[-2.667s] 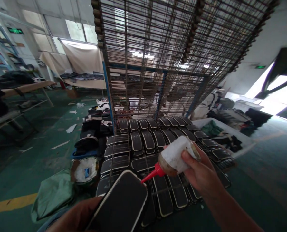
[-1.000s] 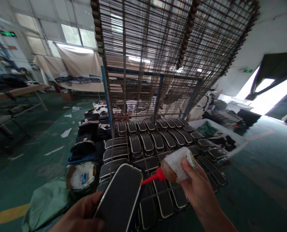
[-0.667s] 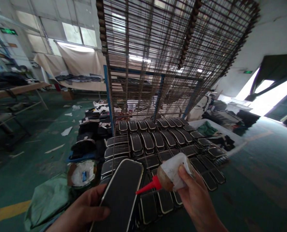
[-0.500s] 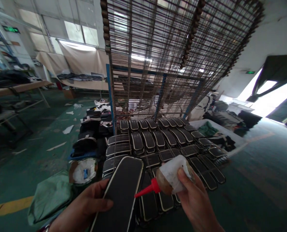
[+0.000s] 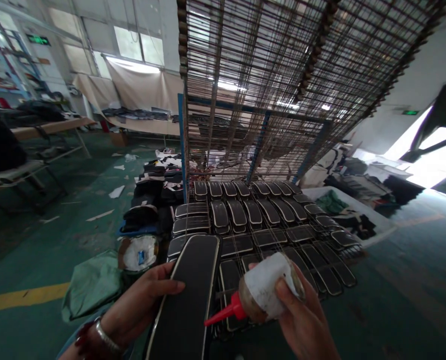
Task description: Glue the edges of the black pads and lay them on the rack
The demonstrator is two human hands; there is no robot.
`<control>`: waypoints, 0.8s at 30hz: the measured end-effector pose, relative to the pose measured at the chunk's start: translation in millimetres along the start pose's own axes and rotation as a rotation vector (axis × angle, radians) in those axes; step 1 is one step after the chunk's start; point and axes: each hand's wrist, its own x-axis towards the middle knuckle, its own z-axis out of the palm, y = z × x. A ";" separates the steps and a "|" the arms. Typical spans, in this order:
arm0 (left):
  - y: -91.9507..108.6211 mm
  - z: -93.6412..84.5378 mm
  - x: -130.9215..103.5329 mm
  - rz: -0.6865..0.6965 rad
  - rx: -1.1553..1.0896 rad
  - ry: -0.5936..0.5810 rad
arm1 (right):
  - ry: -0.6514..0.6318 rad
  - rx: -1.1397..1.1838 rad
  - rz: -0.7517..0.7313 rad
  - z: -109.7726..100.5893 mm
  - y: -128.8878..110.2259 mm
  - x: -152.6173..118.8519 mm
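My left hand (image 5: 151, 295) grips a long, dark, rounded pad (image 5: 188, 295) by its left edge, thumb on the face and fingers behind. A pale line, like glue, runs along the pad's rim. My right hand (image 5: 301, 305) is wrapped round a squeeze bottle (image 5: 268, 287), stained brown with a whitish covering. Its red pointed nozzle (image 5: 225, 314) aims left and down, with the tip at the pad's right edge. Behind both hands, similar dark pads (image 5: 238, 212) with pale rims lie in rows on a wire rack.
The tilted wire rack (image 5: 260, 125) rises in front of me on a blue frame. On the left are a green bag (image 5: 93, 285), a round container (image 5: 138, 252) and stacked dark pieces (image 5: 143, 200). A white bin (image 5: 380, 225) with cloth stands right. Tables (image 5: 53, 127) stand at the far left.
The bottle's nozzle tip has slid down along the pad's right edge. My left hand and the pad have shifted slightly, and the whole view has swung a little left.
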 end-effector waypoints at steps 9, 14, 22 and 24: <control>3.3 -6.6 4.2 0.043 -0.008 0.091 | -0.035 -0.054 -0.034 12.4 -5.8 -9.9; 10.2 -6.3 4.6 0.051 -0.060 0.120 | -0.014 -0.039 -0.016 7.0 -4.1 -10.1; 11.4 -6.8 11.5 0.070 -0.095 0.265 | 0.082 0.049 -0.075 5.2 8.1 -8.6; 8.8 -9.3 15.0 0.071 -0.115 0.291 | 0.126 0.061 -0.062 2.6 20.5 -10.4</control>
